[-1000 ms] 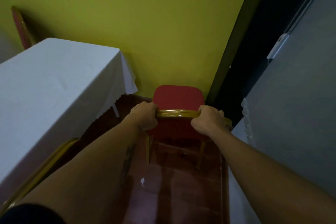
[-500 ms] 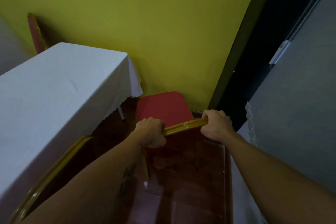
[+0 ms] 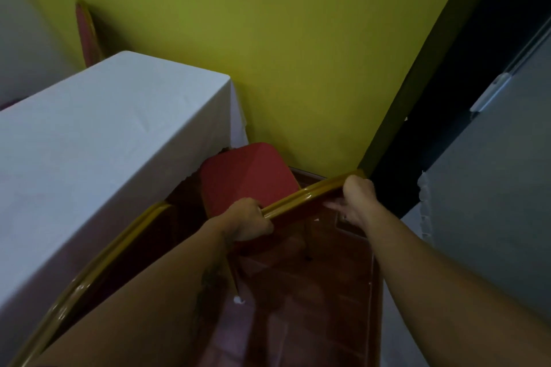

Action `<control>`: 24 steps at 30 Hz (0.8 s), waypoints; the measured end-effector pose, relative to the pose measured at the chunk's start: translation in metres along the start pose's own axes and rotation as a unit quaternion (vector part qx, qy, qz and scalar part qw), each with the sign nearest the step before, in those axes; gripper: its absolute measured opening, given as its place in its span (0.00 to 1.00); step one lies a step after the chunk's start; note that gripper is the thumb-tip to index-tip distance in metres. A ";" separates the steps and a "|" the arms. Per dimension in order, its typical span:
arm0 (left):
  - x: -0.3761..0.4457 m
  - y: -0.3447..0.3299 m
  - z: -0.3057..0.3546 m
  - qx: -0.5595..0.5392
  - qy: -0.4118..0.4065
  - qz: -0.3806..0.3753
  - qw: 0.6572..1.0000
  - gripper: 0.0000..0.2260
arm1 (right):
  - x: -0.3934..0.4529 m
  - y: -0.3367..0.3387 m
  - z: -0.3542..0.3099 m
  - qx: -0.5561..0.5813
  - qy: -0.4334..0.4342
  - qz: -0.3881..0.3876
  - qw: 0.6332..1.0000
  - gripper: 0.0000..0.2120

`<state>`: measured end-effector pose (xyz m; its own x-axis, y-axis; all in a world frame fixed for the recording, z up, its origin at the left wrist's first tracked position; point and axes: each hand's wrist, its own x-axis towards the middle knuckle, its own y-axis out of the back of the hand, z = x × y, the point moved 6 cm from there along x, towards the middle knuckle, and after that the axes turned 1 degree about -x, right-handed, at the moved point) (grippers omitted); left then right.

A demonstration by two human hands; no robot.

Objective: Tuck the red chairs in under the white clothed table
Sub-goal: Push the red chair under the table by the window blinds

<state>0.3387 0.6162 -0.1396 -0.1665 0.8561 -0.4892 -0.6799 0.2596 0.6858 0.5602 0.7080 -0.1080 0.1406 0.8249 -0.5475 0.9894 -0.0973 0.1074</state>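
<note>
Both hands on the gold top rail [image 3: 310, 194] of the red chair [image 3: 244, 176]. Left hand [image 3: 249, 220] has its fingers wrapped and clamped over the rail's lower-left end; right hand [image 3: 356, 198] grips the upper-right end, thumb side on top, fingers curled down the near face of the backrest. Rail's long axis runs diagonally, lower-left to upper-right. Red seat points away from the person and toward the left, front-left corner at the hanging edge of the white tablecloth [image 3: 235, 116], at the corner of the table [image 3: 98, 134]. Most of the seat still out in the open, between table and yellow wall [image 3: 268, 39]. One gold chair leg [image 3: 307, 243] visible below the backrest, over the red-brown tiled floor [image 3: 298, 307]. A second chair's gold-framed back [image 3: 98, 259] sits tight along the table's near side, lower left. A third red chair back [image 3: 86, 30] stands at the table's far end by the wall. Grey panel [image 3: 492, 173] on the right, with dark gap beside it.
</note>
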 end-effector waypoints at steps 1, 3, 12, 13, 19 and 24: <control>0.001 -0.001 -0.001 0.004 0.002 -0.016 1.000 0.15 | -0.002 -0.004 -0.002 0.075 -0.025 -0.023 0.997 0.23; 0.004 -0.002 -0.002 0.028 0.001 -0.049 0.998 0.16 | -0.006 -0.013 -0.002 0.122 -0.045 -0.056 0.990 0.24; 0.000 0.006 0.000 0.009 0.007 -0.025 1.000 0.14 | 0.014 -0.035 -0.010 0.040 -0.015 -0.074 0.996 0.24; 0.001 0.006 0.001 0.002 0.007 -0.022 1.000 0.15 | 0.023 -0.037 -0.013 0.036 -0.008 -0.070 0.997 0.29; 0.007 0.011 0.007 -0.030 0.018 -0.028 0.999 0.16 | 0.051 -0.060 -0.029 -0.037 0.030 -0.114 0.992 0.33; 0.011 0.011 0.008 -0.050 0.034 -0.028 0.998 0.17 | 0.070 -0.079 -0.040 -0.090 0.055 -0.135 0.985 0.31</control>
<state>0.3347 0.6324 -0.1333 -0.1727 0.8082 -0.5631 -0.7562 0.2575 0.6016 0.4909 0.7952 -0.1218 -0.1407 0.8641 -0.4832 0.9667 0.2253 0.1214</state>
